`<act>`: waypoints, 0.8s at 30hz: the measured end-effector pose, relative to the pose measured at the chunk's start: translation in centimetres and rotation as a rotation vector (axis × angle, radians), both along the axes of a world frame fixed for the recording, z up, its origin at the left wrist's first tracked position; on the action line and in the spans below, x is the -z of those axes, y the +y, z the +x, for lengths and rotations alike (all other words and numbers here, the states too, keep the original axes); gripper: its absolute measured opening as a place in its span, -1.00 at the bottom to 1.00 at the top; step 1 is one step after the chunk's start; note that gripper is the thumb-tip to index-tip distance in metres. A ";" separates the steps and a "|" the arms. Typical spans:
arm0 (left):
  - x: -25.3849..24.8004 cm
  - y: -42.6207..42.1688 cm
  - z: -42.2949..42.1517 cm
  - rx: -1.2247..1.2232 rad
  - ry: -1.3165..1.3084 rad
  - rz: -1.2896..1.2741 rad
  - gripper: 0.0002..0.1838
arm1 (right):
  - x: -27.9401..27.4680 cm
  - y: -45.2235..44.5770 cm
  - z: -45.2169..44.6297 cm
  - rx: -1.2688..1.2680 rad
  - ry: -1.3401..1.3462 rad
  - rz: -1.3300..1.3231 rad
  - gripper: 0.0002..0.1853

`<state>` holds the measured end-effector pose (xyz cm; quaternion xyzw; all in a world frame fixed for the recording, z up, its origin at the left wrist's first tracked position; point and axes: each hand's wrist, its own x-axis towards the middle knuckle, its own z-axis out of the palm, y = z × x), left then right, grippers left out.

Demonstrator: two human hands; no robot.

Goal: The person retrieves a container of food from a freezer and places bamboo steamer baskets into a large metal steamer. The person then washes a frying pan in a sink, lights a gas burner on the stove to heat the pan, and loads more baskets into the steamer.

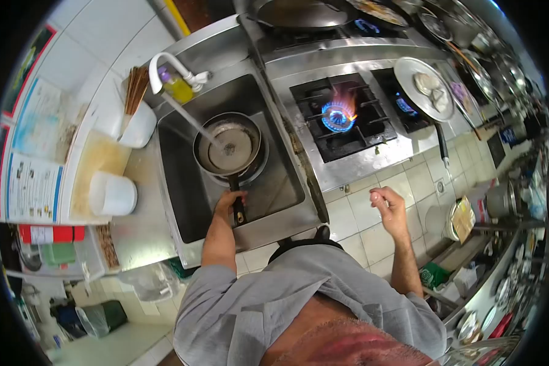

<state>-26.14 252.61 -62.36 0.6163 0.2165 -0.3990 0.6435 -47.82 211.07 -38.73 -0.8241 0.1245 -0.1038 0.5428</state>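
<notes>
My left hand (228,201) is wrapped around the black handle of a frying pan (230,149) in the metal sink (274,210). Water runs from a white curved faucet (157,73) into this pan. Beneath it, the rim of another round vessel (262,168) partly shows. Away from the sink, my right hand (389,210) is raised over the tiled floor in front of the stove, its fingers curled in and nothing visible in them.
A gas burner (338,116) burns with an open flame right of the sink. Another pan with pale food (430,88) sits on the neighbouring burner, its handle jutting forward. Left of the sink stand a white tub (113,193), chopsticks (135,91) and a yellow soap bottle (178,89).
</notes>
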 end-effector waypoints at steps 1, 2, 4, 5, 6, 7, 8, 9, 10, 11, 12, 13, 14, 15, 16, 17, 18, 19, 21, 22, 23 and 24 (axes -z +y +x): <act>0.7 0.6 0.0 0.026 -0.013 -0.007 -0.81 | 0.3 1.1 -0.5 0.026 -0.013 -0.007 -0.87; 1.4 1.2 -0.8 -0.003 -0.025 0.014 -0.80 | 0.4 2.1 -1.1 0.012 -0.041 -0.033 -0.87; 2.4 1.1 -0.2 -0.007 -0.058 0.024 -0.79 | 0.0 3.8 -0.9 0.023 -0.089 -0.070 -0.86; 3.0 1.1 -0.2 -0.033 -0.093 0.088 -0.79 | -0.3 4.8 -0.9 0.003 -0.126 -0.058 -0.85; 3.3 1.2 -0.4 -0.063 -0.125 0.155 -0.79 | -0.4 5.7 -0.9 -0.022 -0.159 -0.041 -0.82; 3.4 1.2 -0.6 -0.052 -0.123 0.156 -0.79 | -0.4 6.5 -0.8 -0.011 -0.156 -0.041 -0.82; 3.3 1.1 -0.5 -0.002 -0.177 0.243 -0.82 | 0.0 7.2 -0.5 -0.056 -0.238 -0.099 -0.76; 3.3 1.1 -0.7 0.051 -0.229 0.330 -0.85 | 0.4 7.8 -0.4 -0.098 -0.316 -0.157 -0.69; 4.0 1.5 -0.7 0.068 -0.228 0.332 -0.85 | 0.7 8.4 -0.3 -0.081 -0.311 -0.155 -0.69; 4.6 1.7 -0.6 0.073 -0.268 0.359 -0.83 | 1.0 8.9 -0.2 -0.142 -0.310 -0.194 -0.62; 5.5 1.9 -0.1 0.076 -0.313 0.381 -0.81 | 1.1 9.1 -0.1 -0.203 -0.311 -0.237 -0.55; 6.5 2.1 0.3 0.094 -0.317 0.377 -0.81 | 0.9 9.1 -0.2 -0.185 -0.309 -0.241 -0.55; 7.6 2.6 0.6 0.111 -0.350 0.413 -0.78 | 0.8 9.2 -0.3 -0.208 -0.294 -0.261 -0.50; 7.5 2.7 0.8 0.127 -0.384 0.452 -0.74 | 0.8 9.2 -0.4 -0.232 -0.280 -0.279 -0.45; 7.4 2.6 0.9 0.143 -0.386 0.455 -0.74 | 0.8 9.2 -0.5 -0.217 -0.278 -0.275 -0.45; 7.5 2.6 0.8 0.089 -0.377 0.476 -0.71 | 0.8 9.1 -0.7 -0.195 -0.256 -0.266 -0.43; 7.4 2.6 0.4 0.034 -0.364 0.498 -0.69 | 0.9 9.1 -1.1 -0.176 -0.231 -0.256 -0.41; 7.2 2.5 0.5 0.045 -0.363 0.499 -0.69 | 1.0 9.2 -1.2 -0.166 -0.226 -0.254 -0.41; 6.7 2.2 0.3 0.004 -0.303 0.511 -0.64 | 1.3 9.5 -1.3 -0.118 -0.167 -0.177 -0.38; 6.3 2.0 0.2 0.009 -0.302 0.508 -0.64 | 1.4 9.6 -1.3 -0.114 -0.165 -0.180 -0.38; 5.9 1.9 0.2 0.012 -0.335 0.530 -0.62 | 1.6 9.7 -1.2 -0.114 -0.168 -0.169 -0.38; 6.0 2.0 0.3 0.015 -0.368 0.552 -0.61 | 1.7 9.9 -1.1 -0.114 -0.172 -0.158 -0.37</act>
